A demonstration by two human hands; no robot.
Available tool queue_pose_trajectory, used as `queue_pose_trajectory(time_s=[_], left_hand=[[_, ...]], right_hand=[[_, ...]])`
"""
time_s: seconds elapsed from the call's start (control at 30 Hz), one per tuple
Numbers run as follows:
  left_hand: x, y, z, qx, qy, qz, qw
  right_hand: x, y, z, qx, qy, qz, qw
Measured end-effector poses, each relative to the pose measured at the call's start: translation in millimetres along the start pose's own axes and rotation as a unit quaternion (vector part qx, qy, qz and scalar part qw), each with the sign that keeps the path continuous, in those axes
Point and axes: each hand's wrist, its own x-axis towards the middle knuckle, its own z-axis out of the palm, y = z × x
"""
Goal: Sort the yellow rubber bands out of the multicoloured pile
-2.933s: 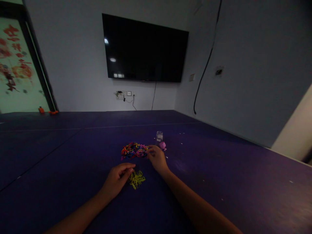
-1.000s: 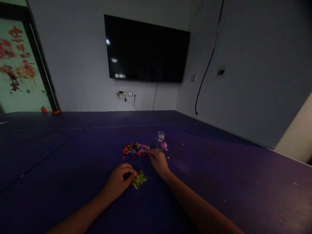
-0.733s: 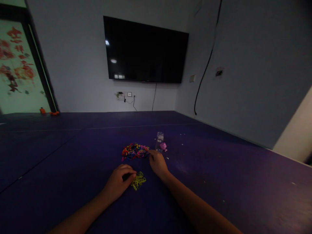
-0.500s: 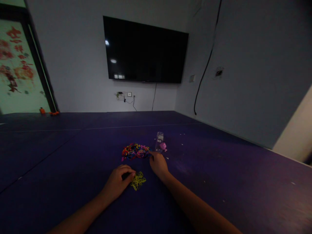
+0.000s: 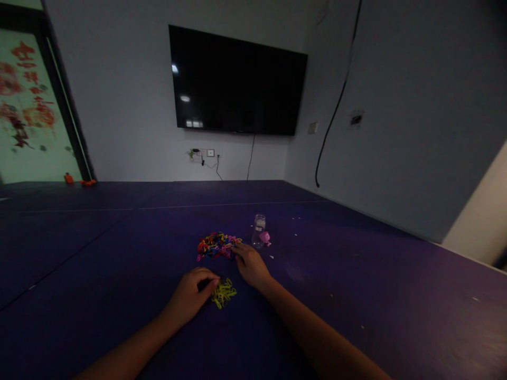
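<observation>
A small heap of yellow rubber bands [image 5: 224, 293] lies on the purple floor mat nearest to me. My left hand [image 5: 193, 293] rests at its left edge, thumb and forefinger tips brought together on the bands there. Farther off is a bigger tangled pile of multicoloured rubber bands [image 5: 216, 245] in red, blue, pink, black and orange. At its right side my right hand [image 5: 252, 265] reaches in with fingers extended, the fingertips touching the pile. Just beyond that hand, a clear plastic bottle [image 5: 259, 228] is on the mat, with a crumpled-looking pink object [image 5: 265, 238] against its right side.
The purple mat [image 5: 130, 253] runs up to the wall, with small white scraps scattered on its right part. A black television [image 5: 237, 82] hangs on the wall above sockets and cables. Orange items [image 5: 68, 178] stand far left by the door.
My right hand has shifted left and slightly nearer the middle of the multicoloured pile, its fingers now more spread over the bands. My left hand stays at the yellow heap.
</observation>
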Motion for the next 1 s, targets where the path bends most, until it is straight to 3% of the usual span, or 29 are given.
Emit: queue_pose_trajectory(time_s=[0.27, 0.43, 0.57, 0.73, 1.0], left_hand=[[0, 1, -0.3, 0.003, -0.005, 0.002, 1.000], [0, 1, -0.5, 0.009, -0.003, 0.000, 1.000], [0, 1, -0.7, 0.008, -0.004, -0.002, 1.000], [0, 2, -0.6, 0.008, 0.001, -0.005, 1.000], [0, 3, -1.0, 0.007, 0.000, -0.003, 1.000]], right_hand=[[-5, -6, 2, -0.075, -0.054, 0.008, 0.996], [-3, -7, 0, -0.080, -0.025, 0.031, 0.996], [-4, -10, -2, -0.058, -0.014, -0.025, 0.998], [-7, -14, -4, -0.073, -0.061, -0.080, 0.992], [-5, -10, 0, -0.098, -0.043, 0.017, 0.994]])
